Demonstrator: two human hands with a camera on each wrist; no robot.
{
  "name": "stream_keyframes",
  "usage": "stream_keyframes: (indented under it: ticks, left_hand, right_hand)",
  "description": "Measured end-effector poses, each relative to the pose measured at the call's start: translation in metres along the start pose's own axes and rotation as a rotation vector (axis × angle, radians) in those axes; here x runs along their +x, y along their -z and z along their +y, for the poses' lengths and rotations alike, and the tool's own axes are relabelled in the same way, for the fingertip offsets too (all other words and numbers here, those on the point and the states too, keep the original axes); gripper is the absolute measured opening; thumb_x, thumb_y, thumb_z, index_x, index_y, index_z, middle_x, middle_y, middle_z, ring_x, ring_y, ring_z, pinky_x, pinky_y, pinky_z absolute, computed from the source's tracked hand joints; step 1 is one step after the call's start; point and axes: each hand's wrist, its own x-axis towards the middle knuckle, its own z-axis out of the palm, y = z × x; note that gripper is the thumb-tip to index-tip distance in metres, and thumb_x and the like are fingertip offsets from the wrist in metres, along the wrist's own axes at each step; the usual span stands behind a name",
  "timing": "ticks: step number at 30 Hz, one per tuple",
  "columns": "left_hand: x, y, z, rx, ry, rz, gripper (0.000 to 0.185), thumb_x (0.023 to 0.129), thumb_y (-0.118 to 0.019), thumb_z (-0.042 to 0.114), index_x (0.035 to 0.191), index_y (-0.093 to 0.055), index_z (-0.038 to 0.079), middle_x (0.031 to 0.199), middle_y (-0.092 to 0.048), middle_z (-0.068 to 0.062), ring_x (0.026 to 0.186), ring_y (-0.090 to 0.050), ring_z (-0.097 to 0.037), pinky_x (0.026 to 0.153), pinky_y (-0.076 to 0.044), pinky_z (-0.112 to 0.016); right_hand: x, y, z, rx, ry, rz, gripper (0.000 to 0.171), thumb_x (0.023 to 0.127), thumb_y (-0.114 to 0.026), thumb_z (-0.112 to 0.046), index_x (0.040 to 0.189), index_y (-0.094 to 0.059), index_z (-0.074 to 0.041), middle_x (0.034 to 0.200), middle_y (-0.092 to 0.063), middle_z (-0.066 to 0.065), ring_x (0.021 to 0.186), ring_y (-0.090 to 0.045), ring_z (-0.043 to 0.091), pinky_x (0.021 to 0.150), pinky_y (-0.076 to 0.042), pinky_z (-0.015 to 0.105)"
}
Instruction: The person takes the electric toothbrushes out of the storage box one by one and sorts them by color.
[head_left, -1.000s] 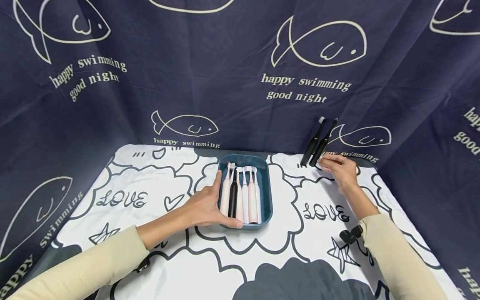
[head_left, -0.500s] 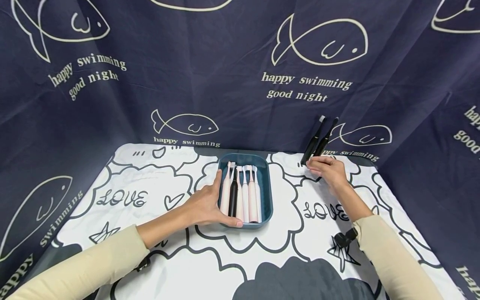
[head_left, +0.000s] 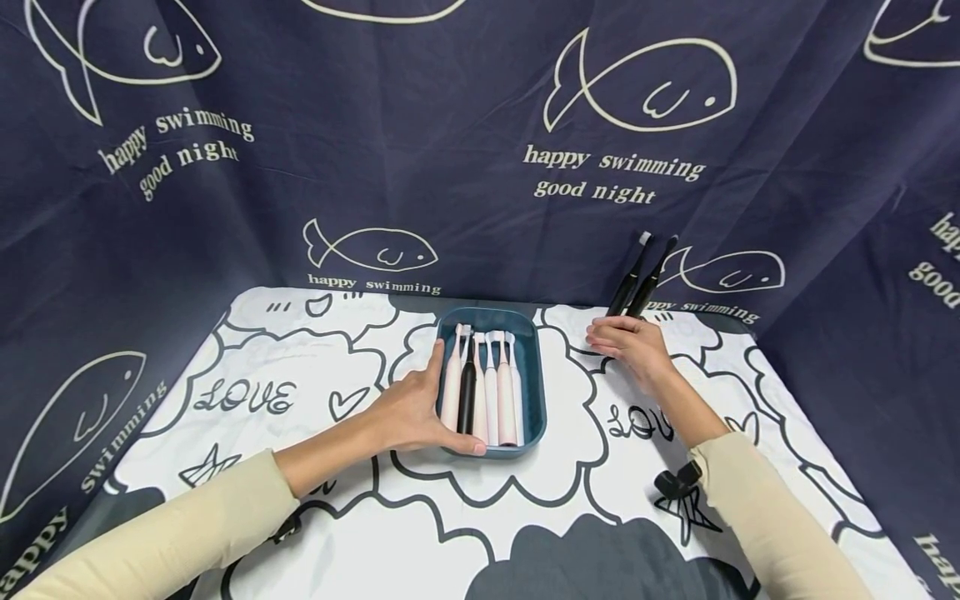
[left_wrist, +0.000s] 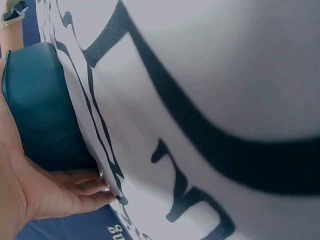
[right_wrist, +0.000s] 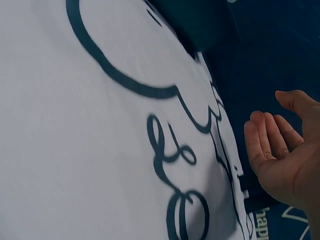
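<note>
Your left grip clasps the blue bin; your right grip, loosely apart, hides the lower ends of two black electric toothbrushes behind it.

The right hand hides the lower ends of two black toothbrushes from the head camera. The left hand covers part of the blue tray, cropped atop the right wrist view

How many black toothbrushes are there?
3: one black brush in the box, a second and a third side by side at the curtain, behind the right hand. More could be hidden in the box.
</note>
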Motion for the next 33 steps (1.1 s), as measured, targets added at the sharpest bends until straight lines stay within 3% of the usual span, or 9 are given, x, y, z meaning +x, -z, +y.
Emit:
stream_keyframes:
  ticks: [12,19,28,33]
  left_hand:
    - [0.0,0.0,0.0,0.0,0.007,-0.004,0.178,0.062,-0.092,0.09,0.181,0.01,0.009,0.16,-0.061,-0.032,0.143,-0.066,-0.042,0.111,-0.059,-0.056]
    - [0.001,-0.001,0.0,0.004,0.013,-0.002,0.178,0.061,-0.092,0.092,0.181,0.009,0.009,0.157,-0.063,-0.032,0.139,-0.069,-0.039,0.109,-0.06,-0.055]
    - [0.001,-0.001,0.001,0.003,0.012,-0.001,0.179,0.06,-0.091,0.093,0.181,0.01,0.009,0.149,-0.068,-0.033,0.132,-0.072,-0.037,0.106,-0.061,-0.053]
    - [0.001,-0.001,0.0,0.011,0.004,0.004,0.179,0.061,-0.091,0.093,0.181,0.01,0.007,0.15,-0.068,-0.033,0.132,-0.072,-0.037,0.107,-0.061,-0.053]
  right_hand:
    - [-0.007,-0.036,-0.003,0.026,-0.021,-0.072,0.015,0.106,-0.072,0.003,0.12,-0.078,0.001,0.096,-0.086,-0.003,0.09,-0.085,0.011,0.09,-0.068,0.028]
    - [-0.009,-0.051,-0.002,0.003,-0.045,-0.101,0.038,0.108,-0.071,0.0,0.141,-0.063,0.019,0.095,-0.086,-0.004,0.092,-0.085,0.011,0.09,-0.067,0.027]
    - [-0.011,-0.067,-0.004,-0.027,-0.063,-0.102,0.032,0.106,-0.074,-0.002,0.133,-0.069,0.015,0.095,-0.086,-0.003,0.089,-0.085,0.011,0.089,-0.068,0.029]
    - [-0.011,-0.072,-0.008,-0.009,-0.075,-0.084,0.009,0.104,-0.076,-0.002,0.112,-0.079,-0.001,0.092,-0.086,-0.002,0.085,-0.085,0.011,0.086,-0.068,0.028]
